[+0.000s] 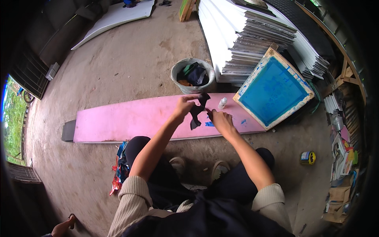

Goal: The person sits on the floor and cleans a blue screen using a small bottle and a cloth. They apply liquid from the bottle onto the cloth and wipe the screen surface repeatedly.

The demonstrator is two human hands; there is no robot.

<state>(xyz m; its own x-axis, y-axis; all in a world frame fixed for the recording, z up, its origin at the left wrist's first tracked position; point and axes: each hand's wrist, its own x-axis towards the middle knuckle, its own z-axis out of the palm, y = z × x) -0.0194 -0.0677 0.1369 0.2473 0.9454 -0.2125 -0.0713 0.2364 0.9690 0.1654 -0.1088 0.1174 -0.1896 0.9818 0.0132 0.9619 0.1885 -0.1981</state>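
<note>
Seen from the head: pinches a floppy black torn cloth (195, 118) tight between the thumb and fingers of the bare left hand (183, 108). Grips a little dark tool (209, 115), too small to name, in the curled right hand (222, 121), between 3 and 4 o'clock from the left hand. Dangles the cloth between both hands, over a long flat pink board (126, 118). From the cloth, has a small white plastic bottle (222, 103) near at 2 o'clock on the board. Shows a round grey bucket (189, 89) full of dark rags (196, 75) at 12, a tall pile of white sheets (221, 35) at 1, a tilted blue screen in a wooden frame (276, 91) between 2 and 3, and a yellow-and-black tin (308, 157) at 4. Shows crumpled shiny red and blue scraps (119, 168) at 8, beside the knee.
</note>
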